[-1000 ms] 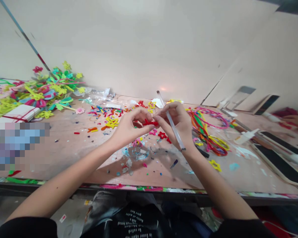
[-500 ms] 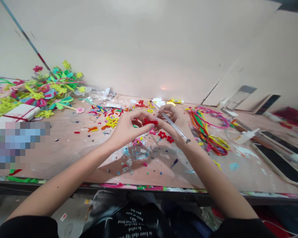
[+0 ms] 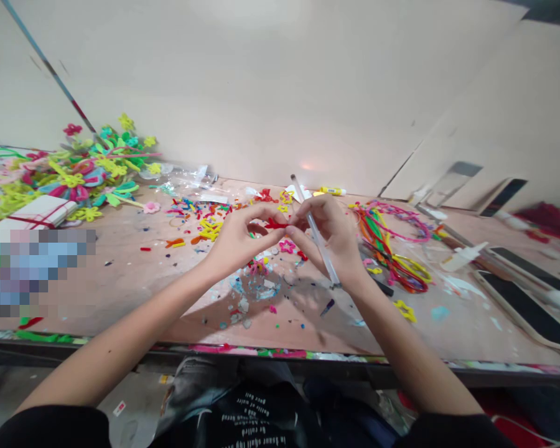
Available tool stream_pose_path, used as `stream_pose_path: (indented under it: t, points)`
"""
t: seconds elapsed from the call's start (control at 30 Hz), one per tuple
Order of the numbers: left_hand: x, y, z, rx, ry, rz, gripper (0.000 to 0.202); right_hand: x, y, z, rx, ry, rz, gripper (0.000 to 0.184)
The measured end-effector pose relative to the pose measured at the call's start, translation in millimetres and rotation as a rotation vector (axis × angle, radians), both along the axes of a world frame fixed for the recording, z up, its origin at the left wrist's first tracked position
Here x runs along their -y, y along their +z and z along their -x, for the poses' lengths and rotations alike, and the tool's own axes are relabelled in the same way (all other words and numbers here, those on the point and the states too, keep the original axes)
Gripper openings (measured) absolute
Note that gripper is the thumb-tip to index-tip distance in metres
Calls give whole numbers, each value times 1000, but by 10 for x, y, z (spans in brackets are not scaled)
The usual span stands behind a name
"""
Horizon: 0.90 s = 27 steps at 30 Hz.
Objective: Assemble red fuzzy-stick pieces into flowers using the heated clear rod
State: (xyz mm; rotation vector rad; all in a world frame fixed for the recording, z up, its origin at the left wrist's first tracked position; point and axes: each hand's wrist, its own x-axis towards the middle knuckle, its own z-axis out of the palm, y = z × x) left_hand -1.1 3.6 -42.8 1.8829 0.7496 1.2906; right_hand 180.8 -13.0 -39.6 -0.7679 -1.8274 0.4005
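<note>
My left hand [image 3: 240,239] and my right hand [image 3: 331,233] meet above the middle of the wooden table [image 3: 135,286]. Both pinch a small red fuzzy shape [image 3: 275,223] between their fingertips. A clear thin stick [image 3: 315,233] lies across my right hand, gripped against the palm, one end pointing up and away, the other toward my wrist. Under the hands lie a pink star [image 3: 287,246], red bits and clear plastic scraps [image 3: 256,289].
A heap of finished bright flowers [image 3: 74,171] fills the far left beside a white box [image 3: 37,213]. A bundle of coloured fuzzy wires [image 3: 392,249] lies right of my hands. Yellow stars [image 3: 210,230], a glue stick [image 3: 331,191] and dark tablets [image 3: 527,295] are also there.
The stick in my right hand swung flatter, then back to steeper. Both hands edged slightly away from me while keeping hold of the red shape.
</note>
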Motion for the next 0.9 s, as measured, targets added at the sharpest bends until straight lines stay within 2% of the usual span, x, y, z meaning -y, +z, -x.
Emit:
stream_pose_path:
  t: [0.13,0.23,0.53,0.67,0.9]
  points:
    - [-4,2,-2,-4,-6,-4,5,-41,-41,15,-38,19,24,22]
    - [0,-8,-15,14,-2,15,6,-49,-40,26,-87,9,34,25]
    - [-16,-114,-70,127,-32,64,14,-9,-36,98,-271,36,133,28]
    - [-20,-135,-80,129,15,89,12,-5,-61,108,-303,4,155,29]
    - [17,-89,-112,100,83,113,11,-22,-81,123,-305,-25,144,27]
